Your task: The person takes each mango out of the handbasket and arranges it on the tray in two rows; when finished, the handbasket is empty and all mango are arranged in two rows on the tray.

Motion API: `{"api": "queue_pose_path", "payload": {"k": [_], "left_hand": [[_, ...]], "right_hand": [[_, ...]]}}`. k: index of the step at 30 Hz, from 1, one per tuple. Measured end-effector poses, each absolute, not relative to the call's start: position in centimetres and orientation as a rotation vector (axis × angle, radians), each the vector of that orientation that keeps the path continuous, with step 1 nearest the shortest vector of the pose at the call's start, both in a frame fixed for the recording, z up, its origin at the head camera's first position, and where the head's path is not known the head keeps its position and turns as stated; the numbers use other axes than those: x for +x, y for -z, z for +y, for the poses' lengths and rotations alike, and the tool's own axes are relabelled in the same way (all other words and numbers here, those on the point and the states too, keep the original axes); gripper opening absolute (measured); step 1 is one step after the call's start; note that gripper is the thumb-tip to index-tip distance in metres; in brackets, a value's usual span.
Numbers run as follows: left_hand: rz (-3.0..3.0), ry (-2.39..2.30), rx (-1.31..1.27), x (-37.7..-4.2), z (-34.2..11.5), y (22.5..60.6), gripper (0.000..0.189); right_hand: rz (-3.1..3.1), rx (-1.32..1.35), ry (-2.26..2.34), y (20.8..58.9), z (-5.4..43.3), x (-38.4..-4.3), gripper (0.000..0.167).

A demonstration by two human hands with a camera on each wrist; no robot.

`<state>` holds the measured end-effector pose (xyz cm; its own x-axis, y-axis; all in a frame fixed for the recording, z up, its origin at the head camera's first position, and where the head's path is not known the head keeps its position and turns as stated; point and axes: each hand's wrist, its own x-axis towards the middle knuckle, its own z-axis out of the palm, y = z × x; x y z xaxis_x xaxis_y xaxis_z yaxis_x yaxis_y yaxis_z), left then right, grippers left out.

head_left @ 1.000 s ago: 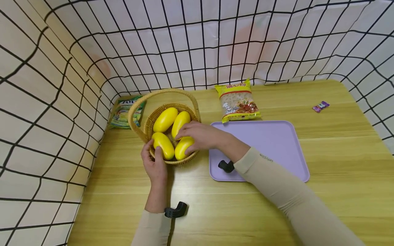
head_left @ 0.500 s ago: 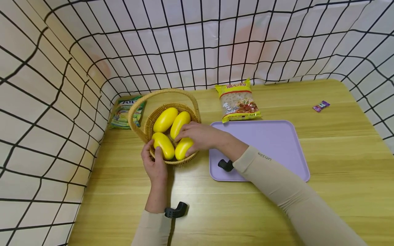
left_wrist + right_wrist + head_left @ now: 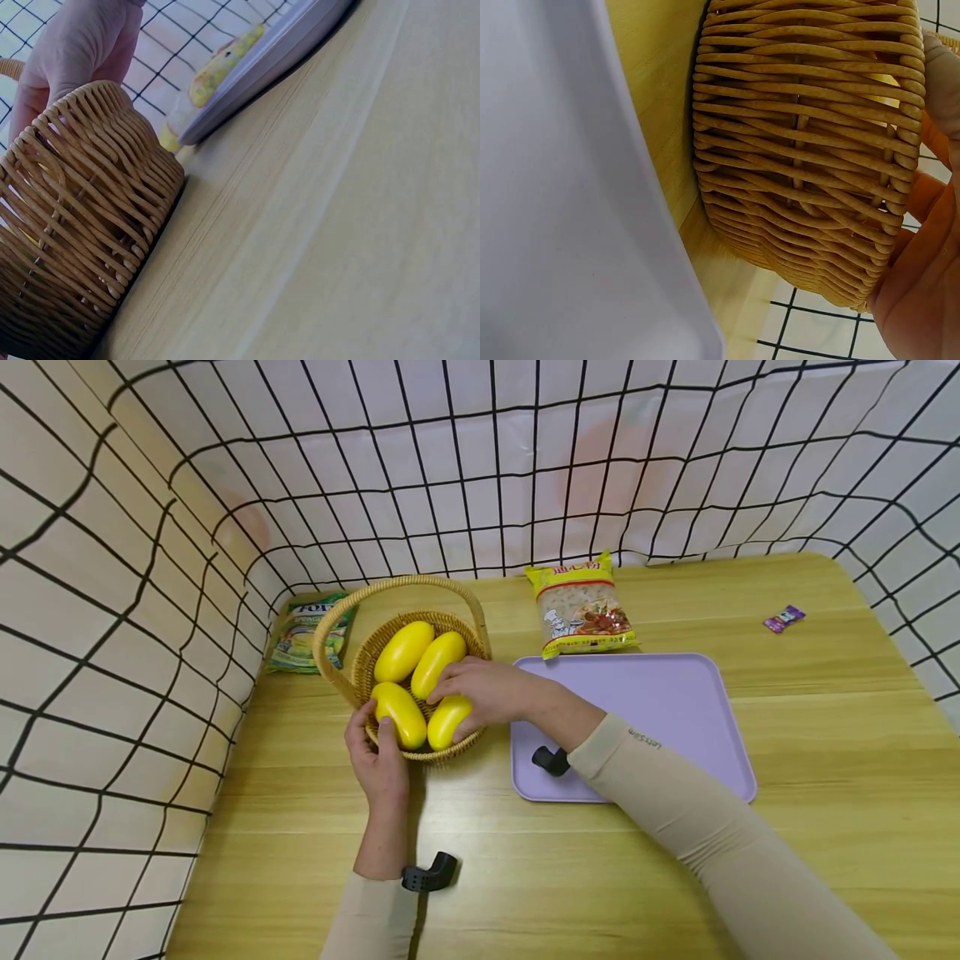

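A wicker basket (image 3: 429,755) with a tall arched handle (image 3: 416,581) holds several smooth yellow mango-like fruits (image 3: 405,652). My left hand (image 3: 380,772) grips the basket's near-left rim, its thumb resting over the edge against the near-left fruit (image 3: 399,716). Over the right rim reaches my right hand (image 3: 491,693), fingers and thumb curled round the near-right fruit (image 3: 447,720). Beside those fingers lies the far-right fruit (image 3: 437,665). Both wrist views show the basket's outer wall (image 3: 82,217) and, beyond its rim, the right hand (image 3: 934,277); the fingertips are hidden there.
A lilac tray (image 3: 667,693) lies right of the basket, under the right forearm. Behind it is a yellow food packet (image 3: 581,610). A green packet (image 3: 303,635) lies left of the basket, a small purple wrapped sweet (image 3: 784,618) far right. Black mesh (image 3: 510,468) surrounds the table.
The far-right fruit has shifted slightly left and tilted inside the basket. Both hands have stayed almost in place.
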<state>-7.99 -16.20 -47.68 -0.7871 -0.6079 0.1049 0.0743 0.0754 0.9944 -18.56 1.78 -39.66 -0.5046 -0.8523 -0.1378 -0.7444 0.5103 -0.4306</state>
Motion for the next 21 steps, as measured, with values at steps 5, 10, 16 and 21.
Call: {"api": "queue_pose_path", "payload": {"k": [5,10,16,21], "left_hand": [[-1.853,1.767,0.524,-7.95,-16.17,47.68,0.033],[-1.847,1.768,0.525,-7.96,-16.2,47.72,0.033],[-1.848,1.755,0.53,-8.01,-16.22,47.77,0.033],[-1.855,1.76,0.53,-8.02,-16.24,47.76,0.033]], "right_hand": [[2.413,-1.343,0.466,39.79,1.71,-18.68,0.066],[2.407,-1.357,0.462,39.84,1.69,-18.78,0.066],[2.404,-1.354,0.445,39.82,1.72,-18.83,0.065],[2.404,-1.357,0.441,39.9,1.77,-18.87,0.062]]}}
